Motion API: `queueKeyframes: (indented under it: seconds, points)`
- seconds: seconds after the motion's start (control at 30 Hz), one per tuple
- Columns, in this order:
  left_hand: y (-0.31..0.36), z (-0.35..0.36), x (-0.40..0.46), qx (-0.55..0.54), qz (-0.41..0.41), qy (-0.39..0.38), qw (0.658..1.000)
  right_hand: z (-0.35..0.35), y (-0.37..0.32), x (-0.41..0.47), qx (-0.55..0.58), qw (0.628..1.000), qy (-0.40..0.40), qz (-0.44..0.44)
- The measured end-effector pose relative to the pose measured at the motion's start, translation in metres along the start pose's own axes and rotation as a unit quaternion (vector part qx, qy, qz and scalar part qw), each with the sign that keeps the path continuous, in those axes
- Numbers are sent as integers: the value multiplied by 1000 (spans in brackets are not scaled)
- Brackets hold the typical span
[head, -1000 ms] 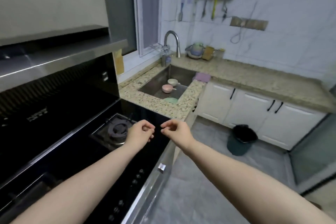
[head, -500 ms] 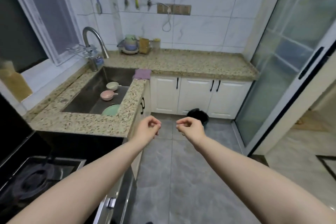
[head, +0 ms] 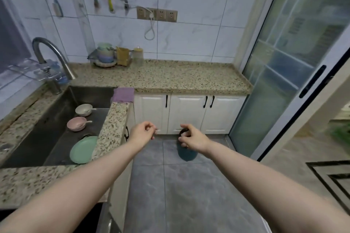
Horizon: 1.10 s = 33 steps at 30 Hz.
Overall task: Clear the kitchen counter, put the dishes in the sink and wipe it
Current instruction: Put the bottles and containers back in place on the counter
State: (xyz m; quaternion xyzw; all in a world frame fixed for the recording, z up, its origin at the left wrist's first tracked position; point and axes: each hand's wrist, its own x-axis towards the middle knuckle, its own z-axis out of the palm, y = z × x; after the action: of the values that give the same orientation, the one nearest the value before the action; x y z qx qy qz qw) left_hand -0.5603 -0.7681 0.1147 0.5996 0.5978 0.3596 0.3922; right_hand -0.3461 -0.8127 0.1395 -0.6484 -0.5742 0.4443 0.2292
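The steel sink (head: 56,111) holds a cream bowl (head: 83,109), a pink bowl (head: 76,123) and a green plate (head: 83,150) leaning on its right wall. A purple cloth (head: 123,94) is draped over the sink's far right corner. The speckled counter (head: 170,77) runs along the back wall and around the sink. My left hand (head: 143,133) and my right hand (head: 192,139) hover over the floor, right of the sink, fingers curled in loose fists with nothing in them.
A tap (head: 51,58) stands behind the sink. A rack with cups and jars (head: 113,56) sits at the counter's back. A dark bin (head: 186,152) stands on the grey floor before white cabinets (head: 187,113). A glass sliding door (head: 287,66) is on the right.
The view has swung right, from the black stove to the sink, counter and door. Both hands stayed raised and curled, drifting slightly apart.
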Motion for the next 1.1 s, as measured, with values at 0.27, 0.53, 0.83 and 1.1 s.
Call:
queueKeyframes:
  seconds: [0.27,0.53,0.83,1.1]
  points:
    - [-4,28,78,-25,-45,-99,994,-35,15,106,-172,981,-87,19]
    - [-4,21,195,-8,-86,-69,994,-57,-3,252,-161,977,-133,-41]
    - [-35,10,289,-8,-160,35,987,-61,-27,378,-160,970,-170,-63]
    - [-84,-19,405,76,-208,87,971,-32,-55,468,160,976,-105,106]
